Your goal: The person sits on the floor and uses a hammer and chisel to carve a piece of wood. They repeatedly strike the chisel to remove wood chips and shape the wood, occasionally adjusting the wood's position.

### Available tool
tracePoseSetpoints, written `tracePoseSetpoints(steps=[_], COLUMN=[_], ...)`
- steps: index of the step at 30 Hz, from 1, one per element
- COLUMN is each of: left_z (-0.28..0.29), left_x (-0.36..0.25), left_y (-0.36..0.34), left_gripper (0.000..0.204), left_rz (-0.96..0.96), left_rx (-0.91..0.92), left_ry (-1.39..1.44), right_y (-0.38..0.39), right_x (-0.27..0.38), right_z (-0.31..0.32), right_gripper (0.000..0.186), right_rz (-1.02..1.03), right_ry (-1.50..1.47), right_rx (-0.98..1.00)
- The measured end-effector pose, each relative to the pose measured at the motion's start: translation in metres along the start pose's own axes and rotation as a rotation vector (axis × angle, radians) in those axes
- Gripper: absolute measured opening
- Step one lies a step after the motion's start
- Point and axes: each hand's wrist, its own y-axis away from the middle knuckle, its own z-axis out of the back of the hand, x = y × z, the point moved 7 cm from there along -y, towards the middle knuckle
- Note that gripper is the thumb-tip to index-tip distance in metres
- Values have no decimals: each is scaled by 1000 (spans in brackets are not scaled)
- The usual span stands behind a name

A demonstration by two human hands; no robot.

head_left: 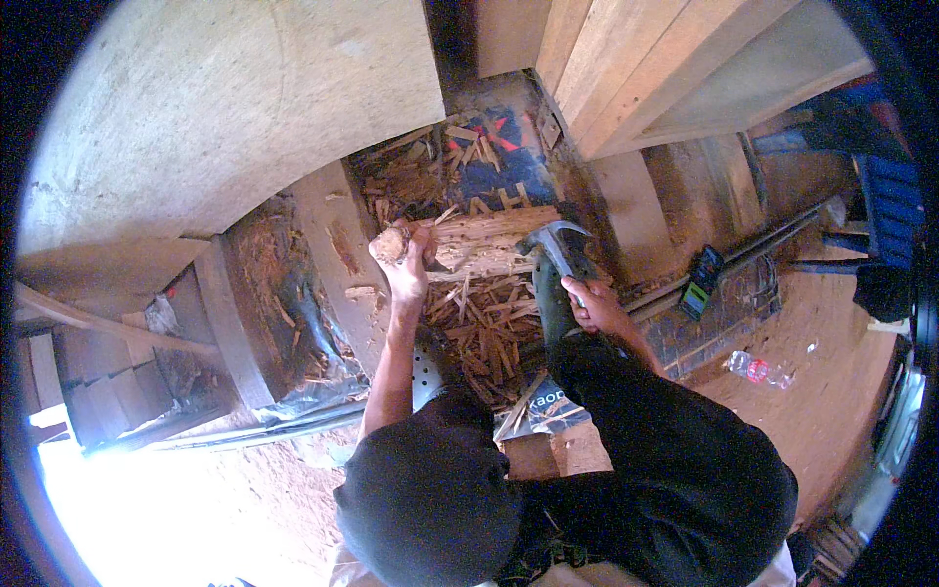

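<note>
My left hand (409, 279) is wrapped round what looks like a chisel (391, 245), its thick, pale, battered wooden end facing up. A dark blade-like part shows by the fingers, against a rough, pitted piece of wood (499, 233) lying crosswise. Closed on the handle of a claw hammer (556, 245), my right hand (595, 308) is to the right. The hammer's metal head hangs over the wood's right end, and I cannot tell whether they touch. Split wood chips (484, 318) pile up between my feet, just below the wood.
A large pale panel (245, 108) leans in from the upper left, and boards (626, 78) stand at the upper right. To the right are a black and green device (699, 284), a clear plastic bottle (761, 369) and a blue plastic chair (892, 215). Wooden beams (337, 249) flank the chips.
</note>
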Motion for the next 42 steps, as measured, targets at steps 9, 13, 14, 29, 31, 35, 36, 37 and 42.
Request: tracePoseSetpoints(steps=[9, 13, 14, 29, 31, 35, 36, 37, 42], left_z=[3, 15, 16, -4, -10, -19, -19, -20, -24], left_x=[16, 56, 65, 50, 91, 80, 70, 68, 79], left_y=[8, 16, 20, 42, 46, 40, 39, 40, 48], left_gripper=[16, 22, 24, 21, 23, 20, 22, 34, 38], left_rz=[-119, -176, -201, -141, 392, 93, -68, -100, -33], left_rx=[10, 75, 87, 70, 119, 256, 246, 326, 577], left_ry=[-1, -187, -273, -376, 192, -77, -251, -417, -792], right_y=[-1, -10, -13, 152, 182, 157, 140, 125, 132], right_x=[-1, -12, -14, 188, 214, 211, 200, 189, 191], right_z=[1, 8, 8, -63, -70, -89, -94, -95, -103], right_gripper=[39, 39, 40, 27, 28, 30, 29, 30, 34], right_rz=[24, 3, 18, 1007, 1193, 818, 745, 650, 719], right_ry=[6, 2, -23, 575, 398, -112, 268, 894, 1013], right_rx=[-18, -49, -14, -73, 39, 481, 300, 61, -60])
